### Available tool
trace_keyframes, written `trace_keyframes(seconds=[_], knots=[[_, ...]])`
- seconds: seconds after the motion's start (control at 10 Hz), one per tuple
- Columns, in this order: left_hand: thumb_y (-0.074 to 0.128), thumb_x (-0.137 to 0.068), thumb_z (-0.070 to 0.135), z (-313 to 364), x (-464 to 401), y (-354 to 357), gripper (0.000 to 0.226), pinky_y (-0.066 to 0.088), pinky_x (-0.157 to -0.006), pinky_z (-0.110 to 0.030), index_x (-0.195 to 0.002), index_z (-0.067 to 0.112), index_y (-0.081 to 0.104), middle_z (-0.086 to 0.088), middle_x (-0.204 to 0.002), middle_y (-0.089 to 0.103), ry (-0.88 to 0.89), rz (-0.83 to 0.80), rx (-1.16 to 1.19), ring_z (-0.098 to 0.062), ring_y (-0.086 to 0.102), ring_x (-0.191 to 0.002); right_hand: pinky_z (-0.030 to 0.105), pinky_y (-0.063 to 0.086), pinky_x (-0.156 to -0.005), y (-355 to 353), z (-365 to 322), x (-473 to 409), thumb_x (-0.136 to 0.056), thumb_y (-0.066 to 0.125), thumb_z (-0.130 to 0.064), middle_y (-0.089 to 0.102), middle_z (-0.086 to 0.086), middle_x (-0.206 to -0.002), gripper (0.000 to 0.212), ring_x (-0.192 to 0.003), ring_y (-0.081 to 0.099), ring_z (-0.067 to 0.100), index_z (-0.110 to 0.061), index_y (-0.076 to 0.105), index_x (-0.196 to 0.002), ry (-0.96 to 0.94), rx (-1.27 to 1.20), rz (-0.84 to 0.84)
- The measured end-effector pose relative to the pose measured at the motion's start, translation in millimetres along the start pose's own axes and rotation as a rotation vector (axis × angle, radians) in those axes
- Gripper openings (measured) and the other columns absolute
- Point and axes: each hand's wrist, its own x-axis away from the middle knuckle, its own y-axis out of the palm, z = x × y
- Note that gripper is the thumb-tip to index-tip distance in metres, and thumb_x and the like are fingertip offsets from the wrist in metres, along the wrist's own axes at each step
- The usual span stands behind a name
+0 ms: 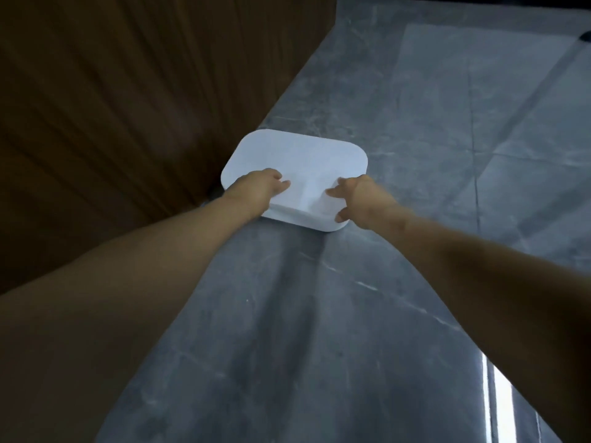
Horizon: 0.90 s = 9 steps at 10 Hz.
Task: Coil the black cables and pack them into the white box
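The white box (295,167) sits on the grey marble-look floor (319,314), its left corner tight against a brown wood-grain panel (128,107) that runs up the whole left side, so there is no room to shift it that way. To the right and towards the person the floor lies open, glossy tiles with pale veins and thin joint lines, and a bright streak of reflected light at the lower right.

Both arms reach down to the box's near edge. The left hand (256,190) is curled over the near left corner, fingers on the lid, gripping it. The right hand (355,196) grasps the near right corner, fingers on top and thumb down the side. The lid is on (it looks slightly creased between the hands, though the blur makes that hard to judge).

A small dark shape (585,36) shows at the far right edge, too cropped to identify.
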Motion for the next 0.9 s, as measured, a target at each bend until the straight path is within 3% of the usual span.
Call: trace_keyframes(seconds=[0.2,0.4,0.5,0.6,0.7,0.9], knots=[[0.048,-0.096,0.008,-33,-37,-11,0.05,0.028,-0.112,-0.033,-0.145,0.012,0.037,-0.007,-0.151,0.034,-0.068,-0.034,0.144,-0.028,0.034,-0.136,0.036,0.032,-0.111,-12,-12,-39,-0.086,0.067,-0.018,0.03,0.01,-0.149,0.068,-0.133,0.038,0.032,-0.022,0.035,-0.145,0.011,-0.002,0.034],[0.054,-0.09,-0.005,-53,-47,-15,0.067,0.022,-0.112,-0.027,-0.148,0.018,0.031,-0.004,-0.155,0.025,0.069,-0.023,0.034,-0.024,0.025,-0.141,0.035,0.03,-0.112,-17,-17,-58,-0.084,0.068,-0.017,0.031,0.009,-0.15,0.069,-0.134,0.038,0.03,-0.021,0.035,-0.145,0.0,0.004,0.034],[0.052,-0.091,-0.005,-53,-45,-15,0.067,0.02,-0.113,-0.027,-0.148,0.019,0.028,-0.004,-0.157,0.021,0.093,-0.018,-0.014,-0.024,0.021,-0.142,0.034,0.03,-0.112,-17,-18,-57,-0.084,0.068,-0.015,0.031,0.009,-0.15,0.068,-0.134,0.038,0.031,-0.022,0.036,-0.144,0.015,-0.018,0.041],[0.054,-0.093,0.007,-46,-36,-15,0.069,0.017,-0.116,-0.03,-0.151,0.019,0.019,-0.005,-0.159,0.013,0.065,-0.061,-0.038,-0.024,0.016,-0.144,0.032,0.026,-0.113,-14,-19,-53,-0.087,0.066,-0.014,0.025,0.009,-0.153,0.068,-0.136,0.033,0.031,-0.02,0.032,-0.146,-0.008,-0.012,0.048],[0.058,-0.092,0.017,-31,-20,-18,0.073,0.027,-0.113,-0.035,-0.151,0.019,0.015,-0.005,-0.157,0.016,0.005,-0.093,-0.005,-0.026,0.025,-0.141,0.03,0.022,-0.113,-16,-9,-37,-0.087,0.064,-0.011,0.008,0.005,-0.158,0.072,-0.141,0.024,0.028,-0.021,0.027,-0.148,-0.049,0.019,0.061],[0.059,-0.092,0.025,49,18,-88,0.064,0.042,-0.101,-0.043,-0.147,0.017,0.027,-0.009,-0.15,0.026,0.018,0.02,0.025,-0.031,0.045,-0.126,0.036,0.033,-0.109,-77,48,45,-0.089,0.062,-0.023,0.029,0.011,-0.15,0.067,-0.135,0.034,0.03,-0.017,0.029,-0.147,0.042,0.007,0.19]])
